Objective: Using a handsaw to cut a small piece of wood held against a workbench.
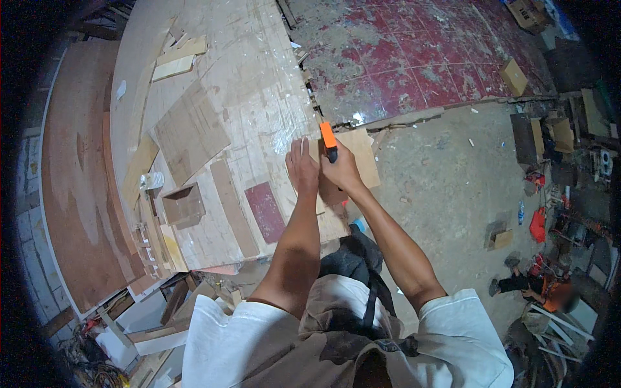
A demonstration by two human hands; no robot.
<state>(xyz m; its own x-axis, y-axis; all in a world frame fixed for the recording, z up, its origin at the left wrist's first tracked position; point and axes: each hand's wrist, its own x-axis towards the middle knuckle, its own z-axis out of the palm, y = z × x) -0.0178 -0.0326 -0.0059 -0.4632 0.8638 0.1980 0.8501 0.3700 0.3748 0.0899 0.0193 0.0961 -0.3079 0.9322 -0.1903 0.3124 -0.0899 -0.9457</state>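
Note:
At the right edge of the wooden work table (259,84), my left hand (302,167) lies flat with its fingers stretched forward. Beside it, my right hand (343,171) is closed around an orange-and-black handheld tool (328,137); its working end is hidden. Beneath and beside the right hand, a light thin wooden board (363,155) juts past the table edge. A dark red rectangular piece (265,212) lies left of my left forearm. Farther left are a long brown wood strip (233,210) and a small open wooden box (183,205).
A thin plywood sheet (194,129), wood offcuts (174,68) and a whitish roll or jar (152,180) lie on the table's left. Another large board (81,174) stands beyond. Right are a red tiled surface (414,58), concrete floor (440,174) and a person in orange (556,294).

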